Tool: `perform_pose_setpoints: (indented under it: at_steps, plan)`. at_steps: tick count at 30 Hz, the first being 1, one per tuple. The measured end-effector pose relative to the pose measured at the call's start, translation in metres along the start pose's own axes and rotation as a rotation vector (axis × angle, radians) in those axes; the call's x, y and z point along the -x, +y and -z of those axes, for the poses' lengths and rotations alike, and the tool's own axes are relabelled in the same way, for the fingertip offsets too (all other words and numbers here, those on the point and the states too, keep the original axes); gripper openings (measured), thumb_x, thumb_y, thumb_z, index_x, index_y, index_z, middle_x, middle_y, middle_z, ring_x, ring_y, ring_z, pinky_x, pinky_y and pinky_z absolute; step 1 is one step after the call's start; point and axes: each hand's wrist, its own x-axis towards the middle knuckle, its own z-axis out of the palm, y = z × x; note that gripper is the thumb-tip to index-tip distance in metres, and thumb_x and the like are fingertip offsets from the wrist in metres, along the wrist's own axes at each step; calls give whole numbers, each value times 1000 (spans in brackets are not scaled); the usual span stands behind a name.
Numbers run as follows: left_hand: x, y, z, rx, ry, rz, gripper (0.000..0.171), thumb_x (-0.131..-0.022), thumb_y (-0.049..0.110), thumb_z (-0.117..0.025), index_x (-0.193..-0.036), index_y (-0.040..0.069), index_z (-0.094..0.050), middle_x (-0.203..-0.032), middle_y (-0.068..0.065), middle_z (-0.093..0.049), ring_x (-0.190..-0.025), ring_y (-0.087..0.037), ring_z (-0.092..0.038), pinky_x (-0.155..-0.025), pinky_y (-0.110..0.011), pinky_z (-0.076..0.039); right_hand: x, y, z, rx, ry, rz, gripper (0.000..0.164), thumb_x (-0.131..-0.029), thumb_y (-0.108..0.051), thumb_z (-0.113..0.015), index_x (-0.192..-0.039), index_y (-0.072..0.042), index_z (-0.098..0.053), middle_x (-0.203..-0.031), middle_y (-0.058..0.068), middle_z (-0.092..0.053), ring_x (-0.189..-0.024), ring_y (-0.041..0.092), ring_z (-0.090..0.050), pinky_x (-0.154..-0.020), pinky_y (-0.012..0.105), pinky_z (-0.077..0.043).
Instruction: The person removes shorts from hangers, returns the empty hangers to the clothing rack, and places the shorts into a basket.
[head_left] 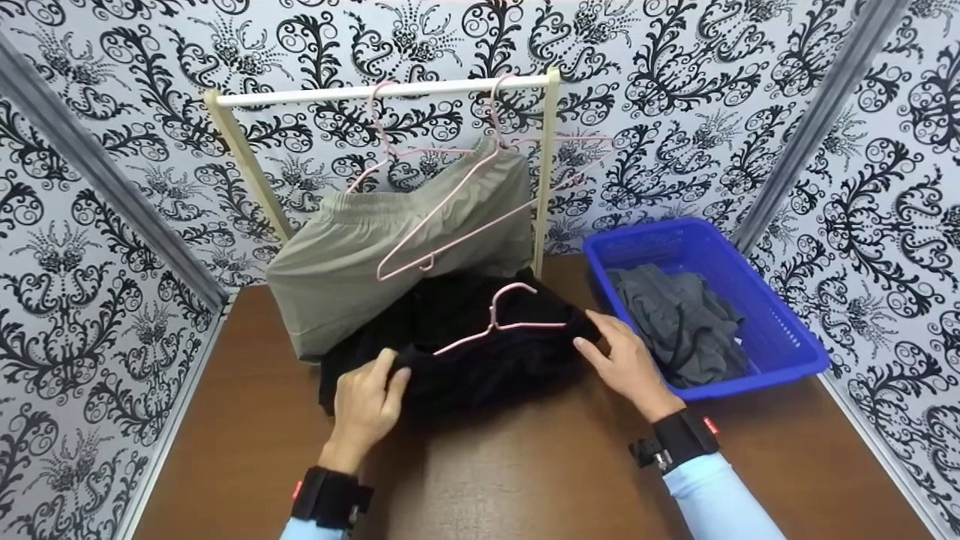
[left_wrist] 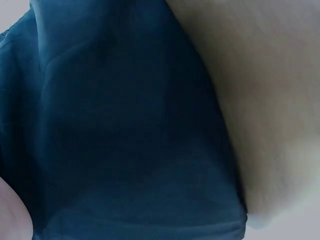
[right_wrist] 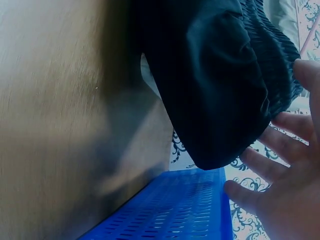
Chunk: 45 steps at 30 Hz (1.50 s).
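Observation:
Black shorts (head_left: 487,375) with a gathered elastic waistband are held up over the table, and a pink hanger (head_left: 493,328) sits in their waist, its hook pointing up. My left hand (head_left: 367,397) pinches the left end of the waistband. At the other end, my right hand (head_left: 622,364) grips the waistband between thumb and fingers. The right wrist view shows the thumb (right_wrist: 306,72) against the gathers and the other fingers spread below. Dark cloth (left_wrist: 130,125) fills most of the left wrist view, with little of the hand visible.
Beige shorts (head_left: 405,247) hang from a pink hanger on a rack with a white bar (head_left: 315,95). Another pink hanger (head_left: 450,196) hangs in front of them. A blue basket (head_left: 787,330) holding grey clothing (head_left: 675,322) stands at right on the brown table (head_left: 510,480).

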Motion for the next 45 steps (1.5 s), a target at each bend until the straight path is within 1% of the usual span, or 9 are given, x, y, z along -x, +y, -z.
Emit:
perform_pose_setpoints:
  at_steps: [7, 10, 14, 19, 24, 31, 38, 41, 45]
  plan:
    - [-8, -8, -5, 63, 6, 16, 43, -110, 43, -44, -95, 5, -60, -62, -2, -46, -49, -14, -41, -44, -34, -37, -1, 4, 0, 25, 67, 36, 35, -93, -18, -77, -121, 2, -70, -108, 15, -67, -99, 32, -66, -89, 50, -51]
    - [-10, -11, -7, 79, 14, 46, 32, -107, 33, -54, -95, 4, -62, -65, -4, -50, -52, -17, -44, -48, -36, -39, -1, 4, -1, 19, 112, 69, 28, -90, -16, -80, -111, 1, -72, -100, 15, -65, -96, 32, -66, -87, 49, -51]
    - [-17, -8, -11, 83, -22, 124, 14, -97, 17, -66, -100, 4, -66, -75, -10, -61, -64, -28, -57, -64, -43, -47, 0, 0, -1, 6, 160, 90, 27, -89, -14, -81, -109, 2, -72, -98, 16, -66, -94, 33, -66, -84, 49, -51]
    - [-29, 4, -15, 59, -101, 244, 26, -93, 22, -68, -114, 6, -68, -96, -14, -71, -85, -36, -65, -80, -49, -49, 1, -8, -2, 2, 203, 85, 27, -87, -14, -82, -109, 0, -72, -97, 16, -67, -91, 33, -67, -81, 50, -51]
    - [-39, 18, -22, 56, -123, 253, 40, -93, 30, -68, -125, 7, -68, -111, -11, -71, -97, -34, -66, -86, -49, -51, 6, -16, -6, 15, 232, 77, 25, -86, -15, -83, -106, -3, -72, -94, 13, -67, -86, 32, -68, -75, 50, -52]
    - [-49, 34, -41, -10, -47, 210, 35, -93, 38, -75, -107, 7, -72, -88, -6, -64, -80, -29, -61, -73, -43, -47, 11, -25, -13, 28, 262, 90, 24, -86, -16, -83, -104, -5, -72, -89, 10, -65, -79, 27, -66, -70, 47, -51]
    - [-48, 44, -53, 86, 76, 347, 32, -85, 31, -82, -72, 11, -61, -63, -1, -44, -61, -18, -44, -64, -37, -37, 15, -31, -17, 14, 283, 109, 28, -83, -16, -85, -104, 0, -73, -88, 12, -65, -79, 30, -66, -69, 47, -52]
    - [-49, 46, -53, 128, 99, 374, 33, -83, 28, -83, -69, 11, -60, -61, -2, -43, -61, -17, -42, -65, -37, -36, 16, -33, -18, 7, 280, 60, 28, -83, -19, -85, -100, 0, -74, -85, 13, -62, -78, 32, -64, -68, 47, -49]
    - [-53, 49, -53, 160, 114, 371, 32, -83, 27, -84, -68, 11, -59, -61, -2, -43, -62, -16, -42, -65, -36, -34, 16, -37, -17, 12, 248, -62, 33, -85, -28, -82, -99, 1, -74, -88, 13, -58, -84, 34, -60, -72, 48, -42]
